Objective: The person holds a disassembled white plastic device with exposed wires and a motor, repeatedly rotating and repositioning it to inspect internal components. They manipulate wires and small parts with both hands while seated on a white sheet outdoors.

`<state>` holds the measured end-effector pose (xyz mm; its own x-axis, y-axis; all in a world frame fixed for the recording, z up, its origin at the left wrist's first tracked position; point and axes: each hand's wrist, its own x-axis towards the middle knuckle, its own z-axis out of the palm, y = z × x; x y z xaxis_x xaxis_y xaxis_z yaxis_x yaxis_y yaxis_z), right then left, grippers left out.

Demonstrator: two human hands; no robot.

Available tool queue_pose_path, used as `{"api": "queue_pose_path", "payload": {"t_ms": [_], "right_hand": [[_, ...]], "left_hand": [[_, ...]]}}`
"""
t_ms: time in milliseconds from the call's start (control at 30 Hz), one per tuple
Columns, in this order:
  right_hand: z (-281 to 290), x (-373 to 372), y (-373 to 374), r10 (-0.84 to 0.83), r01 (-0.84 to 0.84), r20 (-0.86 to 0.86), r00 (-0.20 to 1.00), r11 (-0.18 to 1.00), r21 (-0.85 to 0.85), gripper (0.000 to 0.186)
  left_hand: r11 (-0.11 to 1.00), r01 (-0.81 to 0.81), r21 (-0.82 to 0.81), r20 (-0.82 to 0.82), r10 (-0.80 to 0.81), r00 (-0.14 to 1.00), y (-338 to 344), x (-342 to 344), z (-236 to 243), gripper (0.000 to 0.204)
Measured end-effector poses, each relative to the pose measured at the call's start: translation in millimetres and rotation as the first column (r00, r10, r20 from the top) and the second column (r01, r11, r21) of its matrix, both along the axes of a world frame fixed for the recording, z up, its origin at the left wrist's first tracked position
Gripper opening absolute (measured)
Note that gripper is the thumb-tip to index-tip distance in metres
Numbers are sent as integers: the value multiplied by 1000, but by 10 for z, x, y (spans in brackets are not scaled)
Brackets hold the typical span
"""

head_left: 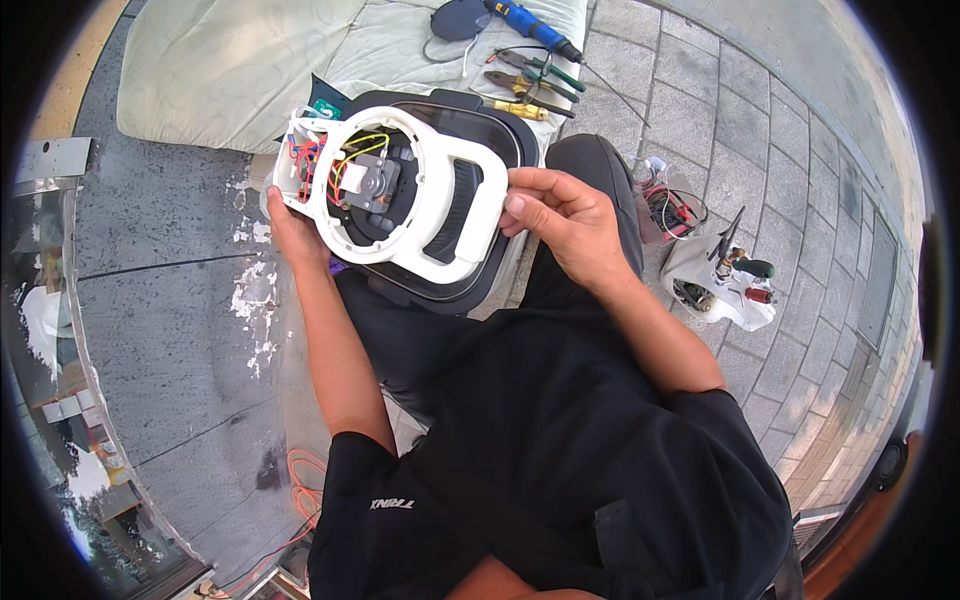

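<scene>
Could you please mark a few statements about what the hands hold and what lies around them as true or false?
1. Both hands grip the white appliance housing. True: the left hand holds its left end, the right hand its handle side.
2. The housing is closed. False: a motor and coloured wires show.
3. A blue screwdriver lies on the cushion. True.
4. The pliers are in the right hand. False: they lie on the cushion.

You hold a white housing [420, 200] with red and yellow wires [345, 160] over a black lid [500, 130]; a blue screwdriver [530, 25] lies on the pale green cushion [230, 70].
</scene>
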<state>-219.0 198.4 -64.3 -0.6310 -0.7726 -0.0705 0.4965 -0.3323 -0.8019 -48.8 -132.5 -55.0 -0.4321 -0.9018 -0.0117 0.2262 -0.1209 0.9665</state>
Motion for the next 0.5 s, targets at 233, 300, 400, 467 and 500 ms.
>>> {"api": "queue_pose_path", "payload": {"t_ms": [233, 300, 400, 467, 500], "right_hand": [[32, 341, -3, 39, -28, 94, 995, 993, -118, 27], [65, 393, 3, 44, -42, 22, 999, 997, -63, 31], [166, 410, 39, 22, -23, -51, 998, 1000, 0, 38], [156, 394, 40, 18, -14, -55, 998, 998, 57, 34], [161, 384, 41, 13, -12, -17, 1000, 998, 61, 33]], "left_hand": [[999, 25, -37, 52, -23, 998, 1, 25, -6, 65], [999, 49, -17, 39, -49, 998, -37, 82, -27, 66], [990, 139, -19, -2, -139, 990, -110, 100, -64, 68], [994, 111, 4, 1, -111, 994, -56, 51, -43, 68], [996, 93, 1, 8, -93, 996, -46, 46, -29, 68]]}}
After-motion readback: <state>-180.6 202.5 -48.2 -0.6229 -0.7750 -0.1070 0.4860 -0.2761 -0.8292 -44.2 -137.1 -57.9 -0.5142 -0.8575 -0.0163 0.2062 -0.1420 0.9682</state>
